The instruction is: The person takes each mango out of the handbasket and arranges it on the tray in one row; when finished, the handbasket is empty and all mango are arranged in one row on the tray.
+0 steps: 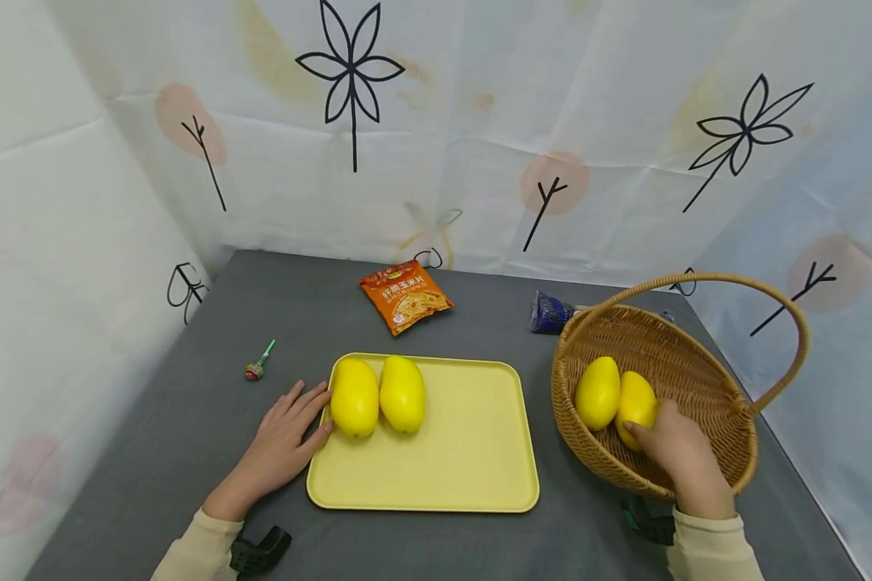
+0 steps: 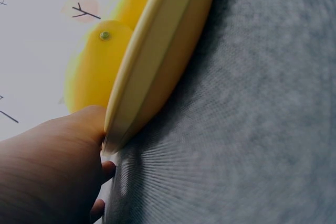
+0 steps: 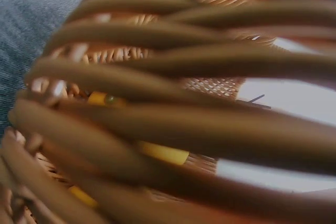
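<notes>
White cloth (image 1: 480, 97) with plant drawings in black lines hangs behind and at both sides of one grey table (image 1: 480, 549). On the table I count four yellow fruits in total: two on one yellow tray (image 1: 465, 436), and two inside one wicker basket (image 1: 748, 468), which has one high arched handle (image 1: 802, 331). The tray fruits, the left one (image 1: 354, 397) and the right one (image 1: 403, 394), stand side by side near the left end of the tray. The left hand (image 1: 287, 440) lies at the left edge of the tray and touches it; its fingers are spread, and the thumb is apart from them. The right hand (image 1: 686, 456) is inside the basket, at the right side. Its thumb and fingers pinch the nearer basket fruit (image 1: 638, 395), while the other basket fruit (image 1: 597, 393) rests just beside, on the left. From the right wrist, the woven strands cover these fingers, and only some yellow parts are visible between them. Behind the tray lies one orange snack bag (image 1: 407, 296). One lollipop (image 1: 256, 369) with a green stick is to the left of the tray, and one dark blue packet (image 1: 550, 313) is partly hidden behind the basket.
</notes>
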{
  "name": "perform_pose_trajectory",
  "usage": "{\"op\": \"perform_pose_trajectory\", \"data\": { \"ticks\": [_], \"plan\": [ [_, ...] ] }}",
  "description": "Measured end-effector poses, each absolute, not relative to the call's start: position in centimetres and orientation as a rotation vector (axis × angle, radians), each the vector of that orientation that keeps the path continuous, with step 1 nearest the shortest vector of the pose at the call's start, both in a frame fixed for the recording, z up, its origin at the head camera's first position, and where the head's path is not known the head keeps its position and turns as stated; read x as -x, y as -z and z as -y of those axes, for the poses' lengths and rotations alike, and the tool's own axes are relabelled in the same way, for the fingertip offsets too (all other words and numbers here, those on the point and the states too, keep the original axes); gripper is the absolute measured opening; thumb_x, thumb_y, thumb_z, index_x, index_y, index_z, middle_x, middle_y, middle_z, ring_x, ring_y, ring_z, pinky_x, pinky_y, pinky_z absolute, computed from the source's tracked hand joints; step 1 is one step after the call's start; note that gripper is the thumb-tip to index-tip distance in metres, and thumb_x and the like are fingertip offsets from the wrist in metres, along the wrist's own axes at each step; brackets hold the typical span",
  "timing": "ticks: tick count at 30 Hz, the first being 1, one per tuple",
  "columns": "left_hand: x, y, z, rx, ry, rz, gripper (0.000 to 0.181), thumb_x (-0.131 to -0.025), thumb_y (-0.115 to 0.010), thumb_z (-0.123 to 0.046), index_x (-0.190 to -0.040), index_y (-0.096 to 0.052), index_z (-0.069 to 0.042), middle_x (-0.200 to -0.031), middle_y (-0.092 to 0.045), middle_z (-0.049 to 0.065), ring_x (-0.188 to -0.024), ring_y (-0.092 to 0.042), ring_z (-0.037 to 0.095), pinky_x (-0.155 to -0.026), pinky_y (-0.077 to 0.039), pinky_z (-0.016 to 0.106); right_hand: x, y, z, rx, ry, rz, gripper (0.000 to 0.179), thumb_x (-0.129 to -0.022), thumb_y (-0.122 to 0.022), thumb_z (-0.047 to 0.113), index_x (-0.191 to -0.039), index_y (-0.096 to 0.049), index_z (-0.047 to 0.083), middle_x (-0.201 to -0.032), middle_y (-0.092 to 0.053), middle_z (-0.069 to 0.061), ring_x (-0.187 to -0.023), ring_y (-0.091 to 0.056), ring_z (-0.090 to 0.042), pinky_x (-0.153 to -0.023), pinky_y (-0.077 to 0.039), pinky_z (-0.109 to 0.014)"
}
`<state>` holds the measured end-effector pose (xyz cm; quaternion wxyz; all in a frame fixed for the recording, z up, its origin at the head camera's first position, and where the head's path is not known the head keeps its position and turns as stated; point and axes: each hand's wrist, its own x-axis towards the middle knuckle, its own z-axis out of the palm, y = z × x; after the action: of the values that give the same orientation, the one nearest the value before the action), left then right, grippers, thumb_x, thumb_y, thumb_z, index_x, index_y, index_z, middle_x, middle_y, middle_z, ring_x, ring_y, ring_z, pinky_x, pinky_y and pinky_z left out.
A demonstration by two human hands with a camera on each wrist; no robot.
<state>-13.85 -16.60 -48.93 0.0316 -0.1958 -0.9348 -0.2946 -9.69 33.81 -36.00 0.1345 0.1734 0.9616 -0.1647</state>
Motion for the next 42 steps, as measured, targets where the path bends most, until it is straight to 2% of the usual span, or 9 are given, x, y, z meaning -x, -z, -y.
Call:
{"op": "perform_pose_trajectory", "data": {
  "ticks": [4, 10, 15, 22, 27, 36, 42],
  "plan": [
    [13.8, 48.8, 16.6, 0.6, 0.91, 2.88, 0.052, -0.098, -0.053, -0.034, -0.143, -0.045, -0.01, -0.151, -0.038, 0.012, -0.143, -0.019, 0.041, -0.11, -0.015, 0.063, 9.8, 36.3, -34.1, -0.47, 0.498, -2.756, 0.08, -0.094, -0.057, 0.033, -0.132, -0.019, -0.026, -0.101, -0.051, -0.04, -0.081, -0.053, -0.04, -0.068, -0.044, -0.046],
    [13.8, 48.6, 16.5, 0.596, 0.916, 2.888, 0.052, -0.098, -0.053, -0.035, -0.143, -0.046, -0.009, -0.151, -0.038, 0.012, -0.143, -0.019, 0.041, -0.111, -0.014, 0.063, 9.9, 36.5, -34.2, -0.432, 0.495, -2.766, 0.079, -0.094, -0.059, 0.03, -0.131, -0.019, -0.027, -0.098, -0.052, -0.038, -0.078, -0.053, -0.038, -0.067, -0.043, -0.045],
    [13.7, 48.6, 16.4, 0.597, 0.917, 2.883, 0.052, -0.098, -0.053, -0.034, -0.143, -0.046, -0.009, -0.151, -0.039, 0.012, -0.143, -0.019, 0.041, -0.111, -0.014, 0.063, 9.9, 36.1, -34.1, -0.433, 0.497, -2.771, 0.078, -0.094, -0.059, 0.028, -0.133, -0.019, -0.026, -0.101, -0.052, -0.039, -0.081, -0.054, -0.04, -0.068, -0.044, -0.047],
    [13.8, 48.5, 16.5, 0.594, 0.907, 2.895, 0.052, -0.099, -0.052, -0.035, -0.144, -0.045, -0.009, -0.151, -0.038, 0.012, -0.143, -0.019, 0.041, -0.11, -0.015, 0.063, 9.6, 35.5, -33.9, -0.411, 0.468, -2.831, 0.075, -0.092, -0.061, 0.024, -0.135, -0.023, -0.024, -0.114, -0.048, -0.044, -0.09, -0.055, -0.048, -0.072, -0.046, -0.051],
    [13.8, 48.6, 16.5, 0.6, 0.908, 2.898, 0.052, -0.099, -0.052, -0.035, -0.143, -0.045, -0.01, -0.151, -0.039, 0.012, -0.143, -0.019, 0.041, -0.11, -0.015, 0.064, 9.3, 34.8, -34.2, -0.417, 0.417, -2.862, 0.078, -0.091, -0.063, 0.025, -0.137, -0.023, -0.023, -0.119, -0.046, -0.045, -0.091, -0.054, -0.05, -0.072, -0.046, -0.052],
    [13.8, 48.9, 16.6, 0.605, 0.912, 2.877, 0.051, -0.098, -0.053, -0.034, -0.143, -0.046, -0.009, -0.15, -0.039, 0.012, -0.143, -0.019, 0.041, -0.11, -0.014, 0.064, 8.6, 33.4, -34.3, -0.461, 0.39, -2.891, 0.081, -0.092, -0.062, 0.03, -0.141, -0.02, -0.019, -0.121, -0.045, -0.045, -0.088, -0.056, -0.049, -0.066, -0.047, -0.049],
    [13.8, 49.0, 16.6, 0.608, 0.918, 2.871, 0.052, -0.098, -0.054, -0.034, -0.143, -0.046, -0.008, -0.15, -0.039, 0.013, -0.143, -0.019, 0.042, -0.11, -0.015, 0.064, 7.7, 32.4, -33.4, -0.457, 0.38, -2.938, 0.083, -0.092, -0.062, 0.036, -0.144, -0.02, -0.014, -0.12, -0.047, -0.044, -0.082, -0.058, -0.044, -0.06, -0.047, -0.045]
  ]
}}
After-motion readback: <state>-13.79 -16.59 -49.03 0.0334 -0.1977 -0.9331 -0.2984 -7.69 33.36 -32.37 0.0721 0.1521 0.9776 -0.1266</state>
